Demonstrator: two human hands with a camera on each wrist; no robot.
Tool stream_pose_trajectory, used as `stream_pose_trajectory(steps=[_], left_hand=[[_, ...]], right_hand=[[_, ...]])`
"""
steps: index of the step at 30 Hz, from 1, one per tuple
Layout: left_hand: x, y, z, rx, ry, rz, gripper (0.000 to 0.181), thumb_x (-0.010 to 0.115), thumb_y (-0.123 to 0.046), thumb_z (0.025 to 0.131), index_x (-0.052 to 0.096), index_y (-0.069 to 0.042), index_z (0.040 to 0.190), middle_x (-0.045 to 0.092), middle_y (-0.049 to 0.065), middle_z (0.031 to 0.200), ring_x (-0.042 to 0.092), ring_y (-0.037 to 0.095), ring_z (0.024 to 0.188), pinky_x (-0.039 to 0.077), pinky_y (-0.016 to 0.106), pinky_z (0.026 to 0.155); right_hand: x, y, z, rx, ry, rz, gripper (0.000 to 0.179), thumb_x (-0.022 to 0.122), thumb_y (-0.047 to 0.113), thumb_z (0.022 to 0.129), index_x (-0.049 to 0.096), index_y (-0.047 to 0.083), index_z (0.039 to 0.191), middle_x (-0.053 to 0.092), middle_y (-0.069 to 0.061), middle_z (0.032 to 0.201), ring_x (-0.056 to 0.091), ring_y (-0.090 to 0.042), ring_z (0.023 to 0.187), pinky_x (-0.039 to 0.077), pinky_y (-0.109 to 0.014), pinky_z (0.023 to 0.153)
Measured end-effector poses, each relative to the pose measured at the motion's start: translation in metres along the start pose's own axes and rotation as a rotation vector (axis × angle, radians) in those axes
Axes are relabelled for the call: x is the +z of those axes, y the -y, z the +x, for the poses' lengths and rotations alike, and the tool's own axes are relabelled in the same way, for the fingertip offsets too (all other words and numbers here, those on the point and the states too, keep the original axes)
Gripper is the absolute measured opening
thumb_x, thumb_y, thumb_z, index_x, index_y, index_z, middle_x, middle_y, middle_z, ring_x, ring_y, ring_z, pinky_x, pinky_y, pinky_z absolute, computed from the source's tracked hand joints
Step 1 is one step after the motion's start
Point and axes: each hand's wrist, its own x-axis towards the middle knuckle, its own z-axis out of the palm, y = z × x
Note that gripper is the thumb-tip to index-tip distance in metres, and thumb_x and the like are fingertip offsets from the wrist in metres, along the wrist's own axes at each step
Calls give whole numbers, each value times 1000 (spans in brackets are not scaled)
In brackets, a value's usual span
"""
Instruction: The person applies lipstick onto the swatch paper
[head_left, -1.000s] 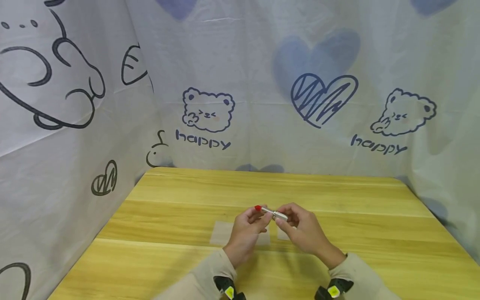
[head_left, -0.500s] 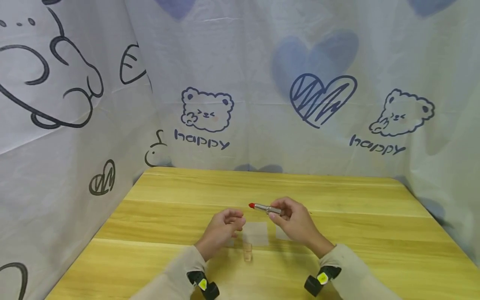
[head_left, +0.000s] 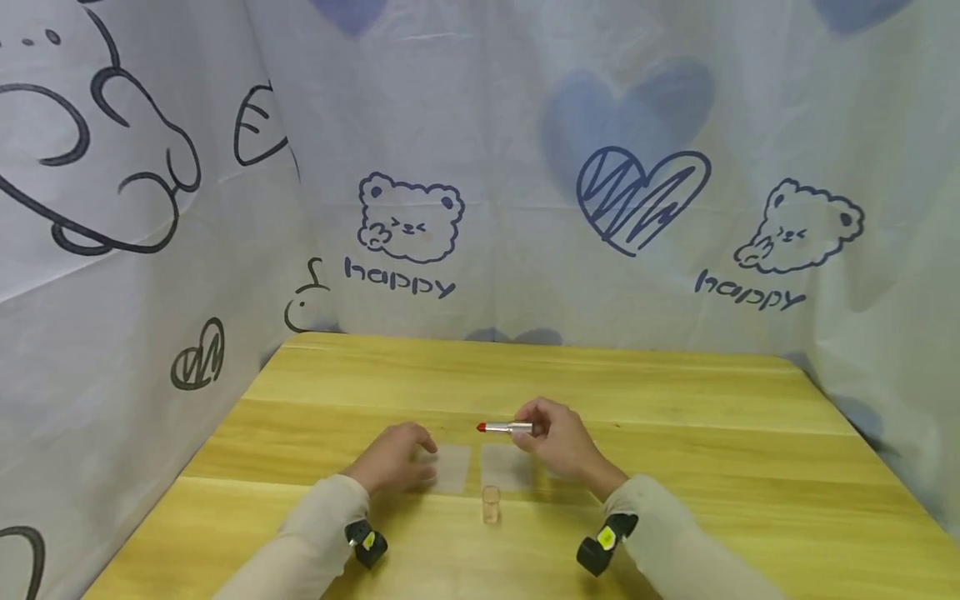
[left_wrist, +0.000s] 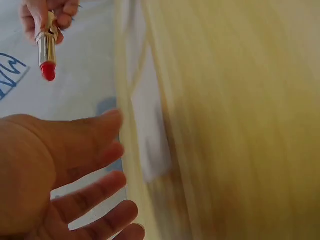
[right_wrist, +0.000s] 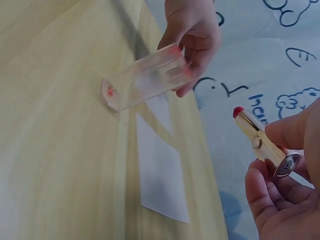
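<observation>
My right hand [head_left: 562, 442] pinches an uncapped lipstick [head_left: 510, 427] by its silver base, between thumb and fingers. Its red tip points left, above the table. In the right wrist view the lipstick [right_wrist: 260, 137] shows a shiny case with a small round button on its side. A clear lipstick cap [head_left: 491, 505] stands upright on the table between the hands, nearer the front edge. My left hand [head_left: 393, 457] holds nothing; its fingers are relaxed and spread in the left wrist view, beside a white paper square [head_left: 452, 471].
Another white paper square [head_left: 504, 467] lies just behind the cap, below the lipstick. The wooden table [head_left: 315, 367] ends at a pale printed curtain [head_left: 510, 275] at the back, with more curtain at both sides.
My left hand has come off the lipstick and moved left. The right hand has drawn the lipstick slightly left. The cap, hidden at first, now shows standing on the table.
</observation>
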Motion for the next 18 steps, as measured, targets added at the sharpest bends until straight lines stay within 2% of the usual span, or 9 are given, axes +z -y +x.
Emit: stream_pose_trajectory(steps=[4, 10, 18], left_hand=[[-1, 7, 0, 15, 27, 45, 31, 83, -9, 75, 70, -1, 102, 61, 18, 119, 53, 39, 116, 40, 49, 101], [1, 8, 6, 42, 67, 86, 32, 84, -9, 75, 69, -1, 103, 64, 15, 116, 55, 36, 115, 41, 47, 101], [4, 9, 15, 41, 70, 111, 32, 84, -11, 75, 70, -1, 102, 66, 15, 114, 56, 36, 114, 43, 47, 99]], right_hand=[[10, -3, 5, -7, 28, -27, 12, 69, 6, 88, 63, 5, 99, 57, 0, 78, 49, -16, 67, 41, -26, 57], [19, -7, 15, -40, 50, -75, 10, 68, 7, 89, 63, 9, 98, 59, 2, 81, 52, -13, 69, 45, -28, 61], [29, -11, 24, -41, 89, -127, 12, 70, 5, 88, 62, 8, 96, 61, 0, 86, 58, -12, 76, 50, -30, 68]])
